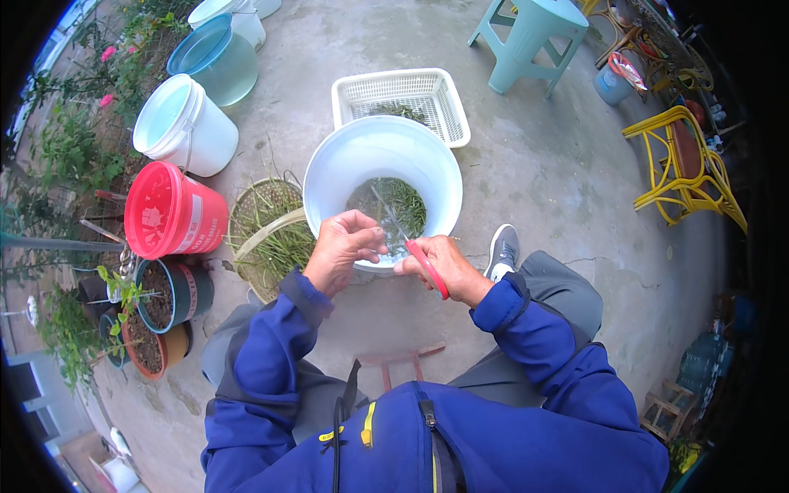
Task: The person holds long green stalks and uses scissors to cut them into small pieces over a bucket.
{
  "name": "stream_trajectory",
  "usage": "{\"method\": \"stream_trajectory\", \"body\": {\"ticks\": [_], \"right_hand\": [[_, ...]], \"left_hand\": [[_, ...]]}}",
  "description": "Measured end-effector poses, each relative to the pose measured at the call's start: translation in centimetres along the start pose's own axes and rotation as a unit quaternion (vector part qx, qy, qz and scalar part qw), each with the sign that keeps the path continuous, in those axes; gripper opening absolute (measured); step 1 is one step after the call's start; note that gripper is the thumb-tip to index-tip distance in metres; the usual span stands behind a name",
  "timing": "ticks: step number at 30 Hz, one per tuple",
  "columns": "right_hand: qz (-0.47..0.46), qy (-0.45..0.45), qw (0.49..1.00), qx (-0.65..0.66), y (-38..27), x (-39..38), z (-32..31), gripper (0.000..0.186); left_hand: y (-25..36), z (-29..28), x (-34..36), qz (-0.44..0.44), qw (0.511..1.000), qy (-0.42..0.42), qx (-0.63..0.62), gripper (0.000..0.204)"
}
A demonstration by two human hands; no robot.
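Observation:
My right hand (444, 271) grips red-handled scissors (429, 269), their thin blades pointing up and left over a white bucket (325, 168). My left hand (349, 246) is beside them at the bucket's near side, fingers curled together; what is between them, if anything, is too small to tell. Small green cuttings (401, 201) lie in the bucket. Just left of it, a round wicker basket (261, 234) with an arched handle holds long green stems (271, 246). Behind the bucket, a white plastic basket (444, 107) holds a small pile of greens (398, 111).
At left stand several buckets, including a red one (164, 215) and a white one (209, 135), and potted plants (152, 337). A teal stool (534, 37) is at back right, a yellow-framed chair (657, 189) at right. My grey shoe (503, 246) rests right of the bucket.

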State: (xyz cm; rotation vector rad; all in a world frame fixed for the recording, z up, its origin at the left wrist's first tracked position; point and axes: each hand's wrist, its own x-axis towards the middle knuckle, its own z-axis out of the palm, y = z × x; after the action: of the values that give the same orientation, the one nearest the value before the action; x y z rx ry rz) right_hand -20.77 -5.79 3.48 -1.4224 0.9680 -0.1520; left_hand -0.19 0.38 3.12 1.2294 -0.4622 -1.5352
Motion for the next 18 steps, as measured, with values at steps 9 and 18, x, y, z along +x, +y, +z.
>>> {"method": "stream_trajectory", "body": {"ticks": [9,18], "right_hand": [[0.093,-0.048,0.991,0.078,-0.6,-0.3,0.5,0.033],[0.099,-0.061,0.987,0.114,0.3,0.1,0.9,0.037]], "left_hand": [[-0.8,0.1,-0.1,-0.005,1.000,0.010,-0.024,0.011],[-1.3,0.6,-0.4,-0.026,1.000,-0.010,0.009,0.010]]}}
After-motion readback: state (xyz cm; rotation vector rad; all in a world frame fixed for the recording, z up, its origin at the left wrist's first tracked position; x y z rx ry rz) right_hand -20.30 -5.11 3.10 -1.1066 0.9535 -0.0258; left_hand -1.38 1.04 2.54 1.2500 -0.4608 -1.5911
